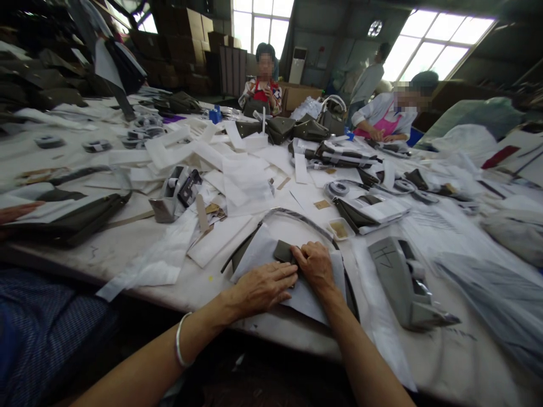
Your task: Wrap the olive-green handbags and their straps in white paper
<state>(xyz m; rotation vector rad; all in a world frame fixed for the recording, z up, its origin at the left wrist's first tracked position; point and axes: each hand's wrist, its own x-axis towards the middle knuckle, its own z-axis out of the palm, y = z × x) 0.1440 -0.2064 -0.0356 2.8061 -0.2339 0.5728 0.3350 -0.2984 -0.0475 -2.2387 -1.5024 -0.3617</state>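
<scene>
A dark olive handbag (353, 297) lies at the table's front edge, mostly covered by a white sheet (257, 254). Its long handle (292, 212), wrapped in clear film, arches away from me. My left hand (263, 287) rests on the sheet with fingers stretched out and close together. Curled beside it, my right hand (314, 264) has its thumb and fingers on a small olive flap (283, 251) over the middle of the bag. The fingertips touch or nearly touch those of the left hand. What lies under the palms is hidden.
A grey tape dispenser (394, 277) stands to the right, another tape dispenser (169, 198) to the left. White paper strips (203, 150) and several olive bags (311, 130) cover the table's middle. A neighbour's hand (19, 212) touches a bag at far left. Co-workers sit opposite.
</scene>
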